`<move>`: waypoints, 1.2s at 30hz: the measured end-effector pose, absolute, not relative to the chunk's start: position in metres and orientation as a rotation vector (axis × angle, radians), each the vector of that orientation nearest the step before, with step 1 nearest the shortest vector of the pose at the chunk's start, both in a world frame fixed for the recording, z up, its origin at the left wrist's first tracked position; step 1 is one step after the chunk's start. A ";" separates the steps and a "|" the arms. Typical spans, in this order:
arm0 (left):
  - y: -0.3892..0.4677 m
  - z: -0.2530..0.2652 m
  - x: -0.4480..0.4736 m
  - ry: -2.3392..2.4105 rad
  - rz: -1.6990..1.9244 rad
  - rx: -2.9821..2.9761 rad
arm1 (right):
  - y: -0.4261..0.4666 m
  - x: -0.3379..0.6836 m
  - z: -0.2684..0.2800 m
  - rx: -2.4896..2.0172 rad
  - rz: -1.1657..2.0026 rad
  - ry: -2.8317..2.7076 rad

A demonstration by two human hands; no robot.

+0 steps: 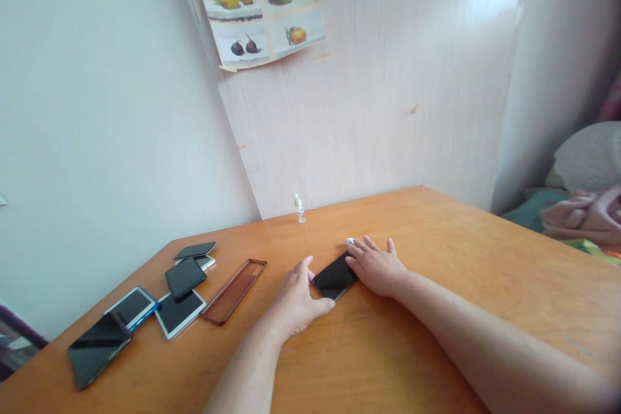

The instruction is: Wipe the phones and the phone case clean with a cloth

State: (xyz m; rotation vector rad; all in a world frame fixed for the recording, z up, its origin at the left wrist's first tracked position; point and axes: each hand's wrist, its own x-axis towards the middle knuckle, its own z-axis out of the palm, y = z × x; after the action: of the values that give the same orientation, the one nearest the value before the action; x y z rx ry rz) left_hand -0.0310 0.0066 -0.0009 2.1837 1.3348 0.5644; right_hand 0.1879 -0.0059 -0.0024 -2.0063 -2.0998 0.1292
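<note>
A dark-screened smartphone [336, 277] lies face up on the table in front of me. My left hand [299, 301] spans its left end, thumb along the near edge and fingers at the far corner. Over the phone's right end rests my right hand [379, 266], palm down with its fingers spread. A small white piece [350, 242], perhaps tissue or cloth, sticks out beneath its fingertips; most of it is hidden. To the left of my left hand lies a reddish see-through phone case [235, 291].
Several phones lie at the table's left, including a white-framed phone [180, 312], a blue-edged phone [136, 308] and a black phone [99, 346]. A small clear pump bottle [301, 212] stands near the wall. The wooden table [466, 252] ends at the back wall.
</note>
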 end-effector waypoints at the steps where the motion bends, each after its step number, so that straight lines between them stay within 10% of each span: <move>1: 0.006 0.000 -0.031 1.333 0.563 2.182 | -0.006 0.189 -0.003 -2.014 0.124 -2.095; 8: 0.003 -0.001 -0.029 1.316 0.639 2.178 | -0.036 0.158 0.003 -1.390 0.252 -2.528; 15: 0.001 -0.001 -0.031 1.329 0.618 2.138 | -0.009 0.191 -0.011 -2.000 0.039 -2.164; 36: 0.002 0.001 -0.029 1.316 0.562 2.348 | -0.037 0.188 -0.008 -1.797 0.078 -2.454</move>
State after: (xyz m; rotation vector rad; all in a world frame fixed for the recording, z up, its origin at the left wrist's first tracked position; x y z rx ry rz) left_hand -0.0292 0.0019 0.0009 2.3475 1.3163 0.5623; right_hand 0.1880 -0.0371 -0.0078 -1.7968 -2.4540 0.0777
